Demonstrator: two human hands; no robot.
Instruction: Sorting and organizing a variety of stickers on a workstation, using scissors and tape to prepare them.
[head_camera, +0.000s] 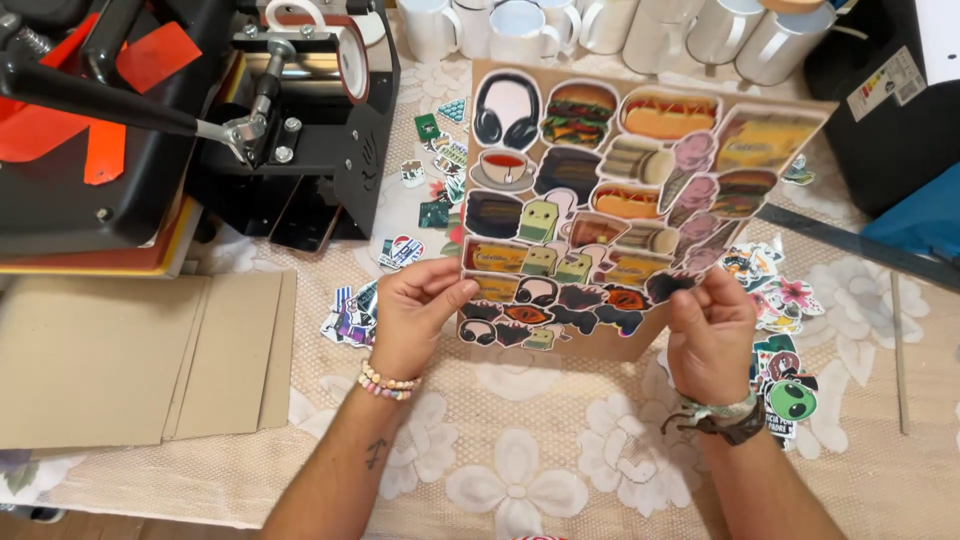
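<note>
Above the flowered counter (520, 470) we are holding a brown cardboard sheet (640, 340) covered with cut-out stickers of burgers, hot dogs, headphones and small faces. We are gripping it at its lower edge: our left hand (415, 310) is pinching the lower left corner, fingers (445, 290) closed on the rim, while our right hand (710, 340) is closing on the lower right part, fingertips (715, 290) pressing at a dark sticker there.

We are judging the sheet to be light and fairly stiff, though thin enough to bend if held by one corner alone, so holding it by two points along the bottom edge is keeping it flat. The stickers look glossy and could slip or peel under a thumb; bare cardboard at the margins seems the safer hold.

Left of the sheet, loose stickers (350, 315) are lying beside plain cardboard pieces (130, 355), and a black heat press (150, 130) is standing beyond them. Behind the sheet, white mugs (610, 25) are lined up. Right of it, more stickers (785, 385) are scattered.
</note>
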